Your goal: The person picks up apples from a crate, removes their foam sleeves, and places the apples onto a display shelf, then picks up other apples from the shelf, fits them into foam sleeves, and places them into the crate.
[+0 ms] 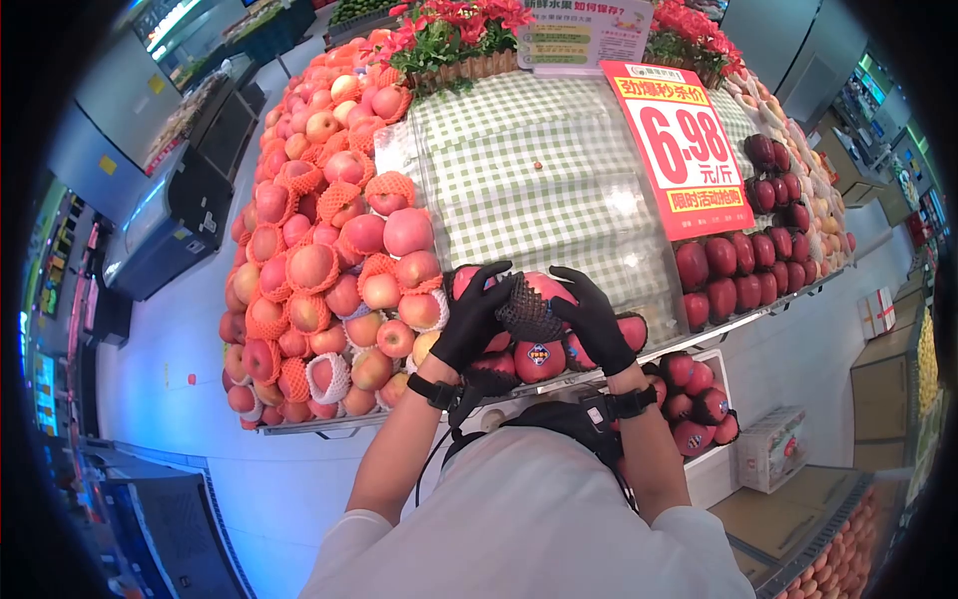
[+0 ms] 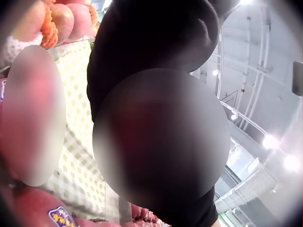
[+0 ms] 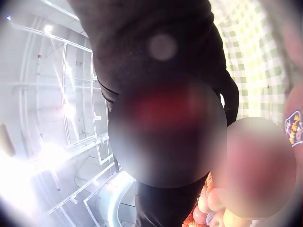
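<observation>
Both hands wear black gloves and meet over the near edge of the fruit display. Between them is a red apple [image 1: 548,286] partly covered by a black foam net [image 1: 529,311]. My left hand [image 1: 472,321] holds it from the left, fingers over the net. From the right, my right hand [image 1: 597,325] grips it, fingers bent at its side. Under and beside the hands lie more red apples, one with a blue sticker [image 1: 540,361]. In the left wrist view the black glove [image 2: 151,38] fills the middle; blurred patches there and in the right wrist view hide the held fruit.
A heap of apples [image 1: 309,265], many in orange nets, rises on the left. Green checked cloth [image 1: 539,170] covers the middle. A red price sign [image 1: 684,150] stands over rows of dark red apples [image 1: 738,275]. Below right, a white box [image 1: 715,454] holds netted apples.
</observation>
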Motion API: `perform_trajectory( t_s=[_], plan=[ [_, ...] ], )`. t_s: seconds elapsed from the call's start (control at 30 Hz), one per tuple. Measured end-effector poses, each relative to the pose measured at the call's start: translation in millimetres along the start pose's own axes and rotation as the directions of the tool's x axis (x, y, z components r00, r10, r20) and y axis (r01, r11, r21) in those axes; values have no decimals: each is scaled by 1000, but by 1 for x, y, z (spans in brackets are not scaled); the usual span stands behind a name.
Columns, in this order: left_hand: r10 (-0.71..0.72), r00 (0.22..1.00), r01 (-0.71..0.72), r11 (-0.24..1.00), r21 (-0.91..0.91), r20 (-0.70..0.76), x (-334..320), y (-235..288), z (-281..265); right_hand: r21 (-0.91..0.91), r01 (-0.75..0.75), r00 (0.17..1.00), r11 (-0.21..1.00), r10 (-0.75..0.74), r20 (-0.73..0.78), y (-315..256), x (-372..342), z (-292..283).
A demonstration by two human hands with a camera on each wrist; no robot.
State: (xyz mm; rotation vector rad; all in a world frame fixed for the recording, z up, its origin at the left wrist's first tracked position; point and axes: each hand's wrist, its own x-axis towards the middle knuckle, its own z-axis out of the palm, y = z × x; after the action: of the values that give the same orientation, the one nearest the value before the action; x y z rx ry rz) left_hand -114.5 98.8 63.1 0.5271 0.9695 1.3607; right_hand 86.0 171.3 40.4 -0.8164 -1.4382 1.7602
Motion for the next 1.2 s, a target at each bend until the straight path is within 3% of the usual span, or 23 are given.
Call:
perform_trajectory(
  t_s=[0.03,0.13,0.23,0.33,0.43,0.53,0.63,0.73,0.8,0.87,0.9,0.93,0.97,1.0,1.03,1.07,1.13,1.2],
  plan=[
    [-9,1000,10,996,-86,16,-3,2,4,-21,-1,1000,1000,1,-11,-2,0,-1],
    [44,997,-42,999,-29,66,8,-9,-5,-79,16,1000,997,-19,-25,2,4,-5],
    [22,1000,-22,1000,2,13,9,-14,-7,-255,75,992,964,-98,-79,4,4,-2],
    [185,983,-177,933,314,6,-2,-9,7,-282,44,985,959,-89,-149,10,4,3],
    [428,903,-390,766,511,47,13,-36,-15,76,-109,981,991,120,-155,7,2,4],
    [320,946,-281,746,603,44,10,-30,-25,80,-118,977,990,130,-169,10,1,4],
    [264,961,-261,784,564,78,11,-29,-32,100,-75,984,992,90,-153,16,1,2],
    [238,970,-234,837,495,55,5,-29,-32,299,-53,981,953,105,-163,31,6,-3],
    [325,943,-317,817,482,71,5,-29,-29,-184,78,988,980,-101,-121,25,4,-8],
    [339,937,-334,810,482,81,4,-30,-26,68,-43,996,997,48,-81,9,4,-5],
    [310,947,-311,815,489,84,2,-30,-23,524,-234,964,819,264,16,-7,6,3],
    [282,956,-286,820,496,86,2,-31,-21,830,-373,894,415,400,202,-20,5,9],
    [326,943,-314,817,483,62,2,-33,-19,469,-199,978,861,202,44,-28,0,12],
    [370,928,-343,813,471,37,3,-37,-16,-52,64,998,997,-64,17,-34,-7,15],
    [412,911,-371,807,459,13,4,-38,-14,-327,206,978,922,-191,80,-35,-8,16],
    [431,902,-398,812,428,22,4,-39,-14,-564,337,939,754,-314,141,-35,-10,17],
    [468,883,-449,817,361,39,0,-36,-8,-602,363,928,711,-337,162,-29,-10,16],
    [512,858,-501,818,284,39,-7,-26,3,-347,236,972,908,-224,74,-21,-9,13]
  ],
)
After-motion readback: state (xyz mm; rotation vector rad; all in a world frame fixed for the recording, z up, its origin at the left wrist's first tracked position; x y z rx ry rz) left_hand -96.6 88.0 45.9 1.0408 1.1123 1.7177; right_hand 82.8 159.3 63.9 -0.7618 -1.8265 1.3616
